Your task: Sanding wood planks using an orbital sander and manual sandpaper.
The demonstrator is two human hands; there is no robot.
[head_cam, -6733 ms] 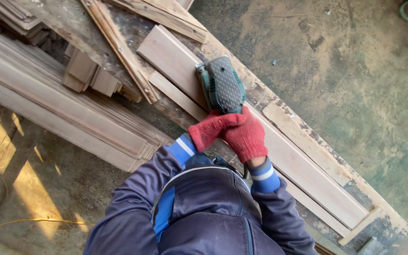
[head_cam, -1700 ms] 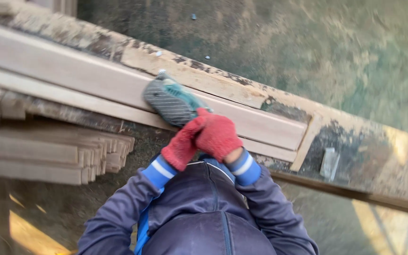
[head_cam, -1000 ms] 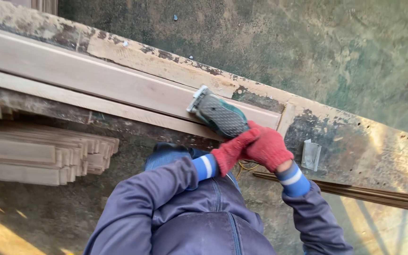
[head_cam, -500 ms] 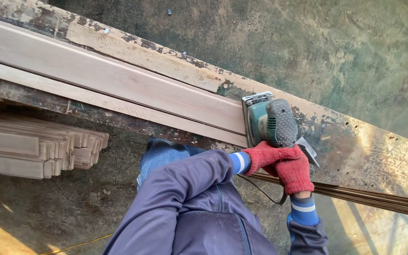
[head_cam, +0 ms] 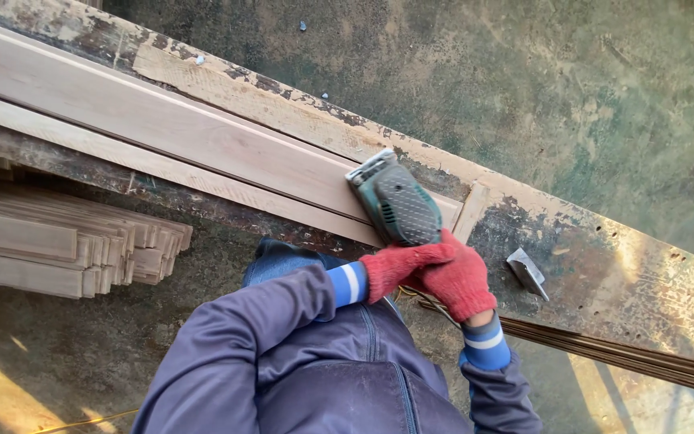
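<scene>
Both gloved hands, left [head_cam: 399, 264] and right [head_cam: 458, 277], grip the sander [head_cam: 395, 205] sitting on the plank's [head_cam: 162, 128] end. A metal scrap [head_cam: 528, 272] lies just right of the sander, stacked boards [head_cam: 66, 245] well left.

Both red-gloved hands, left hand [head_cam: 399, 267] and right hand [head_cam: 458, 279], grip a green electric sander [head_cam: 396, 206] pressed on a pale wooden board [head_cam: 162, 128] lying on the worn surface [head_cam: 604, 273].

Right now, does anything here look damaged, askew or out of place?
Nothing alarming. The workbench surface is chipped and flaking, and a small metal piece lies loose on it. Both gloved hands grip the green sander flat on the board.
</scene>
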